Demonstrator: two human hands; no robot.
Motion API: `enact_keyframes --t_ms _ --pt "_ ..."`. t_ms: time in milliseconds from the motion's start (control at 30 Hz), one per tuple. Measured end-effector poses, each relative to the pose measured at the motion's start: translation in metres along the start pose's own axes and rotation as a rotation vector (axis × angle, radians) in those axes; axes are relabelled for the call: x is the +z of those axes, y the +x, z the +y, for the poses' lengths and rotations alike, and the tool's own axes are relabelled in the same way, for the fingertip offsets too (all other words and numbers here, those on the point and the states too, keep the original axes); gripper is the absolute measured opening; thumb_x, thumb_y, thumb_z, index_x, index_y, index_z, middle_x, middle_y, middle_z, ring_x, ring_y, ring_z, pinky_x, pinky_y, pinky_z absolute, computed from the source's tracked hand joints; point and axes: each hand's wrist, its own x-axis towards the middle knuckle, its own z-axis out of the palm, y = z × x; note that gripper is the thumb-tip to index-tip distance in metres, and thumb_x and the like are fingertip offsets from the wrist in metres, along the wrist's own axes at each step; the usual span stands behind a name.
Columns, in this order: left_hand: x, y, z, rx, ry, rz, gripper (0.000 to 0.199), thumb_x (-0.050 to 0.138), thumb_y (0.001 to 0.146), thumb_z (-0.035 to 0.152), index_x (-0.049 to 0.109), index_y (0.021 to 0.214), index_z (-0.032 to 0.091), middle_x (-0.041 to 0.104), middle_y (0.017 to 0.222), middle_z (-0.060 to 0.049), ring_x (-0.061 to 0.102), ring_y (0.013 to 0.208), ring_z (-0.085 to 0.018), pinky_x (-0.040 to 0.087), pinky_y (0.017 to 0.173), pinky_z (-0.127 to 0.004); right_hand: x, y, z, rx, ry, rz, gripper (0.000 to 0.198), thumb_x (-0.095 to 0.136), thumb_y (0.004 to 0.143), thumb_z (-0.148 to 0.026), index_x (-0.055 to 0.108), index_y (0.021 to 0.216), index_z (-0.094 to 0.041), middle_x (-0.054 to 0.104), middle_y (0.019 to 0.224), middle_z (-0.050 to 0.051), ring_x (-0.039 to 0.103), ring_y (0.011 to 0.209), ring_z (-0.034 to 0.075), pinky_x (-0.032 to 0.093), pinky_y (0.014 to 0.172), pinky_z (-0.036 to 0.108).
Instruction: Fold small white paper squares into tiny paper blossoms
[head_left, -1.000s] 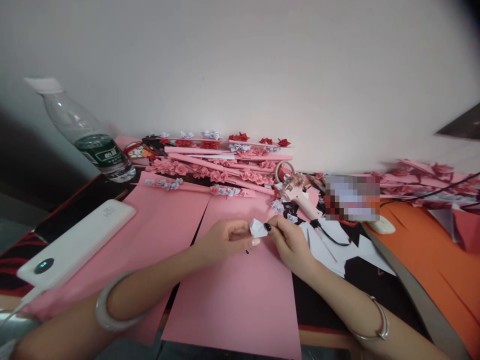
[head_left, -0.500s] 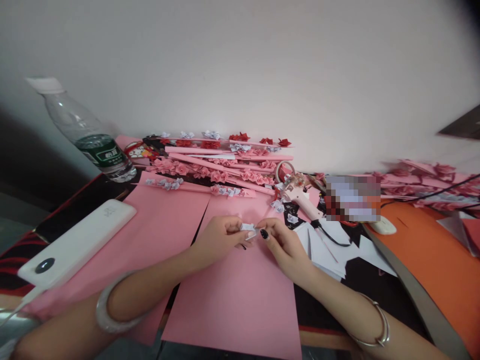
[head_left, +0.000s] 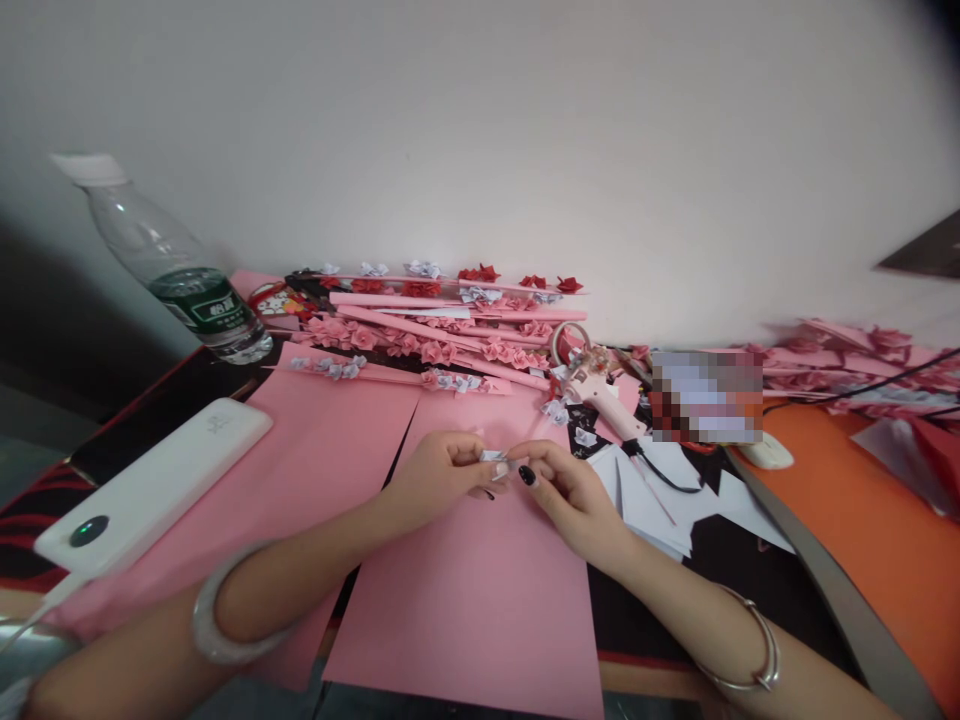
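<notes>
The left hand [head_left: 442,472] pinches the small folded white paper [head_left: 491,456] between thumb and fingers above the pink sheet [head_left: 472,610]; a firm but light hold should preserve the folds. The right hand [head_left: 574,495] has thumb and forefinger at the paper's right edge, though whether they grip cannot be told; shape that edge with short, even fingertip pressure to avoid tearing.

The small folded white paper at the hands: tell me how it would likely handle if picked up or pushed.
The folded white paper is probably very light, as the left hand holds it with just its fingers. Its folds likely make it stiffer than the loose white sheets nearby. Looking like thin paper, it could crush under a hard squeeze.
</notes>
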Motion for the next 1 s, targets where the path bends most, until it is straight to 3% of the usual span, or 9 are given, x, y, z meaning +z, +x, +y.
enact_keyframes --t_ms 200,433,667,1000 --pt "-0.0013 -0.0003 0.0004 -0.055 -0.074 -0.062 0.021 0.065 0.072 0.032 0.061 0.074 0.012 0.071 0.075 -0.007 0.067 0.067 -0.015 0.052 0.066 -0.027 -0.0011 -0.0007 0.0009 -0.032 -0.02 -0.01 0.024 0.042 0.09 -0.031 0.057 0.103 -0.018 0.031 0.052 -0.007 0.028 0.045 0.009 0.022 0.045 0.022" --pt "-0.0024 -0.0028 0.0036 -0.099 -0.183 -0.14 0.016 0.064 0.073 0.028 0.064 0.075 0.012 0.071 0.075 -0.007 0.068 0.069 -0.018 0.051 0.063 -0.026 -0.0019 -0.0013 0.0018 -0.088 -0.037 -0.049 0.024 0.043 0.089 -0.03 0.06 0.102 -0.018 0.052 0.062 -0.001 0.035 0.048 0.009 0.026 0.045 0.022" --pt "-0.0005 -0.0032 0.0012 -0.084 -0.127 -0.2 0.022 0.061 0.076 0.034 0.066 0.075 0.012 0.071 0.073 -0.007 0.068 0.068 -0.018 0.052 0.061 -0.025 -0.0029 -0.0008 0.0027 -0.068 0.049 -0.062 0.022 0.045 0.088 -0.029 0.056 0.104 -0.019 0.033 0.054 -0.007 0.03 0.047 0.008 0.023 0.046 0.022" --pt "-0.0015 -0.0025 0.0002 -0.1 -0.183 -0.254 0.016 0.058 0.078 0.026 0.065 0.074 0.012 0.072 0.073 -0.007 0.069 0.068 -0.018 0.051 0.058 -0.023 -0.004 0.0001 0.0054 -0.096 0.04 -0.114 0.023 0.044 0.089 -0.029 0.058 0.103 -0.018 0.041 0.057 -0.004 0.035 0.05 0.009 0.027 0.048 0.023"
